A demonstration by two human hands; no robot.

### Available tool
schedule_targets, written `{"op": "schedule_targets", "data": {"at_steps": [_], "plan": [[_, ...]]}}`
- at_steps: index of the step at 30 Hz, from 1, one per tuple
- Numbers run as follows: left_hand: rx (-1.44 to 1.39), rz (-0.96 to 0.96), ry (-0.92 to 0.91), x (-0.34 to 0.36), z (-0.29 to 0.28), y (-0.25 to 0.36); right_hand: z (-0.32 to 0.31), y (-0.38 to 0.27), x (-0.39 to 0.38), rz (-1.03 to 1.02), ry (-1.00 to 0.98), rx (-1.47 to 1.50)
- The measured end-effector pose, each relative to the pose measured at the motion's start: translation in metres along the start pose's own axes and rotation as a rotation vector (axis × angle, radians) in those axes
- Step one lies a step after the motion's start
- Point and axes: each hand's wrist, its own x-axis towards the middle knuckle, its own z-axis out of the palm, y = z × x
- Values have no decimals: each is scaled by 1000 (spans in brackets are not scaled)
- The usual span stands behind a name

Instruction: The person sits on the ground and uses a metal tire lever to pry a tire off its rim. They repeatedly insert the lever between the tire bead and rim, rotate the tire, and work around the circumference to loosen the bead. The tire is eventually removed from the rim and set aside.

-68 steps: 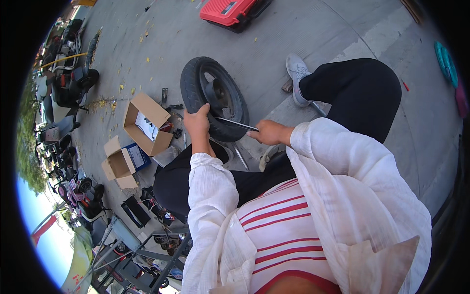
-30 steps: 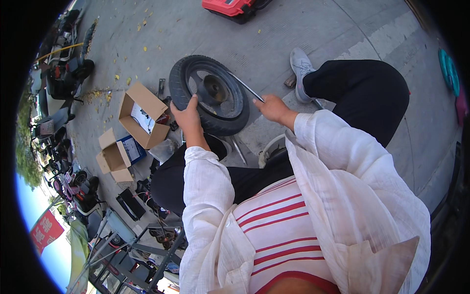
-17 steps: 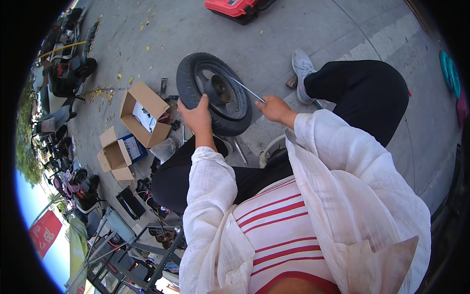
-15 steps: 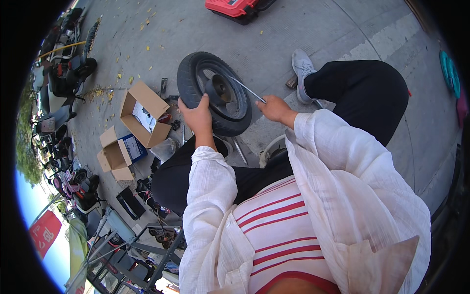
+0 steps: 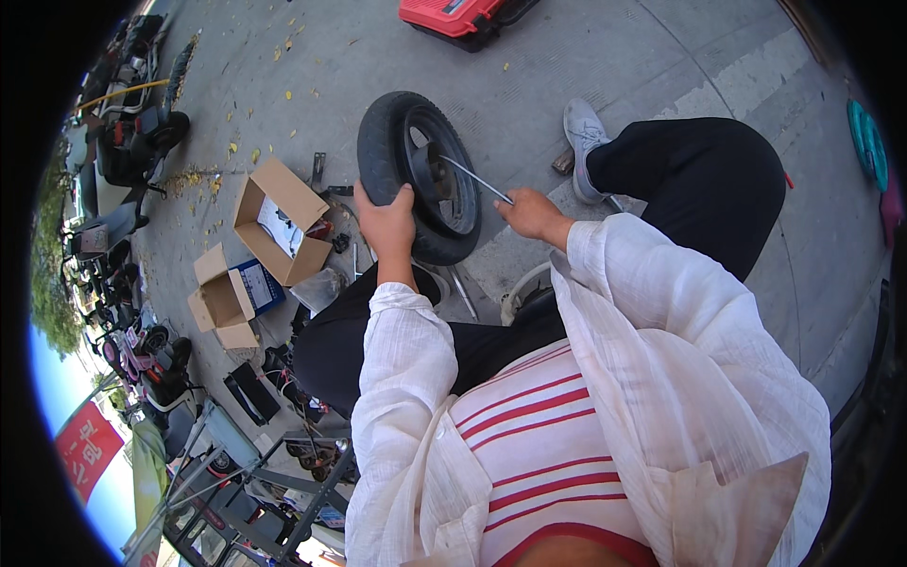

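Observation:
A small scooter wheel with a black tyre (image 5: 383, 142) stands tilted in front of me, its hub and rim turned toward the right. My left hand (image 5: 387, 222) is closed round the near left side of the tyre, thumb on top of the tread. In my right hand (image 5: 532, 214) I grip a thin metal rod (image 5: 477, 180), like a tyre lever or screwdriver shaft. The rod's far end reaches into the wheel by the hub (image 5: 430, 175); exactly what it touches there I cannot make out. My right fingers hide its near end.
Two opened cardboard boxes (image 5: 250, 227) lie left of the wheel with small parts around them. A red tool case (image 5: 453, 17) sits at the far side. Metal bars (image 5: 463, 293) lie near my legs. Parked scooters (image 5: 142, 142) line the left. My shoe (image 5: 586, 142) is at the right.
The wheel has turned, so its tread shows more and its rim looks narrower. My left hand has shifted slightly right with it. The rod stays in my right hand.

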Motion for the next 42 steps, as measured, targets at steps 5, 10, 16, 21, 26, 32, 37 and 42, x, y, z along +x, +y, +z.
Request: {"op": "schedule_targets", "data": {"at_steps": [5,10,16,21,26,32,37,42], "plan": [[32,19,-50,-1,0,7,-3,-2,-3,-6,-8,-34],[-22,20,-84,-4,1,17,-2,2,-3,-23,11,-43],[-81,46,-85,-4,3,18,-7,-1,-5,31,-45,-59],[-74,75,-97,-2,4,19,-1,5,-4,-15,7,-68],[-106,50,-79,0,2,17,1,8,-2,-11,-6,-72],[-67,38,-60,4,1,6,1,6,-3,-7,-19,-75],[-46,30,-29,6,1,0,3,7,-1,0,-31,-98],[-70,25,-52,2,3,8,3,8,-2,3,-61,-124]]}}
